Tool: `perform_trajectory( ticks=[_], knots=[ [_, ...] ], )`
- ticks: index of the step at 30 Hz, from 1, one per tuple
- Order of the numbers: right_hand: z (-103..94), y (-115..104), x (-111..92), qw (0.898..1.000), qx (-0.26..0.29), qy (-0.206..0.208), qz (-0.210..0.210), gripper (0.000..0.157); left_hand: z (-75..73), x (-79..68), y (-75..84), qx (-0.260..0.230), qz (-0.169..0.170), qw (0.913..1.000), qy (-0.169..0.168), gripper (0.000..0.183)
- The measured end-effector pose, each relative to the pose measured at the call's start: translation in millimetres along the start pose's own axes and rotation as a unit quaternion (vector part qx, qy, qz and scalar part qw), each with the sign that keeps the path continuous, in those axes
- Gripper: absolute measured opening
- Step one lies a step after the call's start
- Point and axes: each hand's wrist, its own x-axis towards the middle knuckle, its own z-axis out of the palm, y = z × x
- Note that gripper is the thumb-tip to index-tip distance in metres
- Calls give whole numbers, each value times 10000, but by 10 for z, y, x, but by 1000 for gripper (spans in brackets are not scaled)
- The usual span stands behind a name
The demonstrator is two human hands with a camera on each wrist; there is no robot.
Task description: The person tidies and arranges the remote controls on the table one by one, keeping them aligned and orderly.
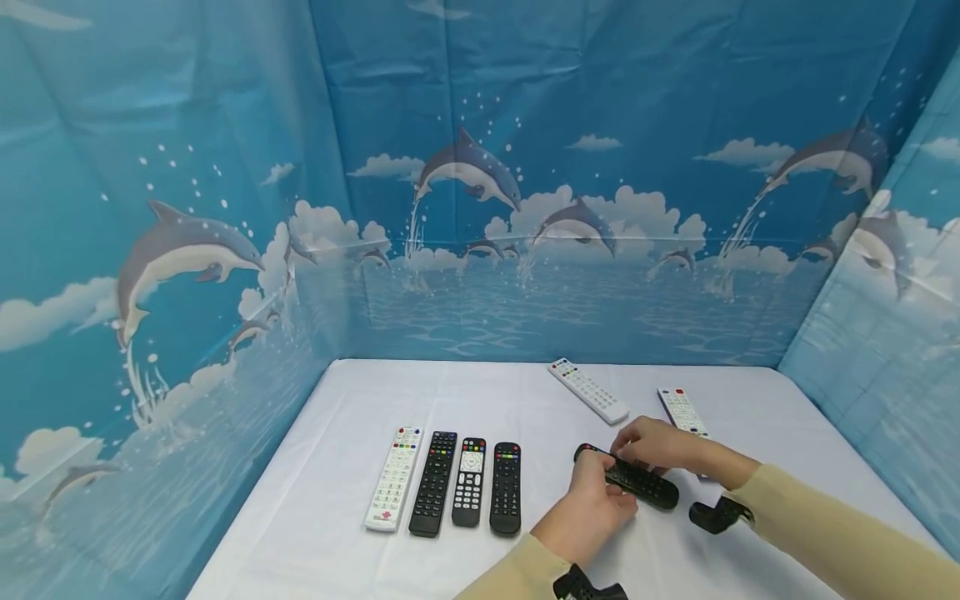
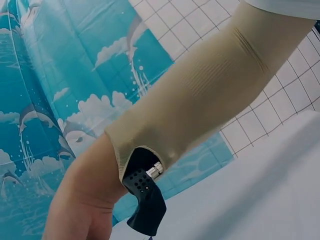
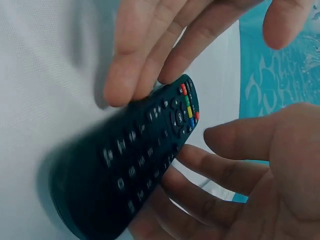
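A black remote control (image 1: 637, 479) lies slanted near the table's right front, with both hands around it. My left hand (image 1: 588, 508) is on its near side. In the right wrist view the left fingertips (image 3: 122, 90) meet one long edge, thumb raised clear. My right hand (image 1: 652, 446) comes from the far side. Its fingers (image 3: 200, 205) reach the opposite edge of the remote, tips partly hidden behind it, while the thumb (image 3: 240, 137) stands off the buttons. The remote's coloured keys and OK button face up. In the left wrist view the left hand's fingers are out of frame.
To the left, a white remote (image 1: 393, 479) and three black remotes (image 1: 432, 483) stand side by side on the white tabletop (image 1: 300, 517). Behind the hands lies a white remote (image 1: 588, 390); another (image 1: 682, 412) is partly hidden by the right hand. A dolphin-print curtain (image 1: 480, 308) surrounds the table.
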Motion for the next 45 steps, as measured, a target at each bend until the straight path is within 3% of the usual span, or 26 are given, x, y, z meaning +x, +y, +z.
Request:
perform_trajectory(
  ticks=[4,7,12,18,24,35,40,45],
  knots=[
    [54,43,-79,9992,367,-128,90,24,-36,-25,-12,163,-10,9999,14,63],
    [82,64,-129,9971,747,-113,56,32,-66,-20,4,592,250,9979,55,58],
    [160,76,-154,9884,1513,-120,12,51,-129,24,87,1422,685,9873,194,38],
    [264,83,-152,9794,1956,235,451,50,-229,53,183,1743,485,9834,-126,28],
    [329,61,-175,9711,2256,315,715,46,-297,71,230,2010,408,9777,-461,29],
    [307,38,-235,9568,2756,428,822,43,-312,126,384,2618,165,9608,-895,37],
    [343,22,-257,9495,2980,456,873,44,-366,143,434,2782,206,9556,-950,36],
    [378,-44,-303,9404,3235,589,864,49,-395,129,494,3003,524,9479,-921,34]
  ],
)
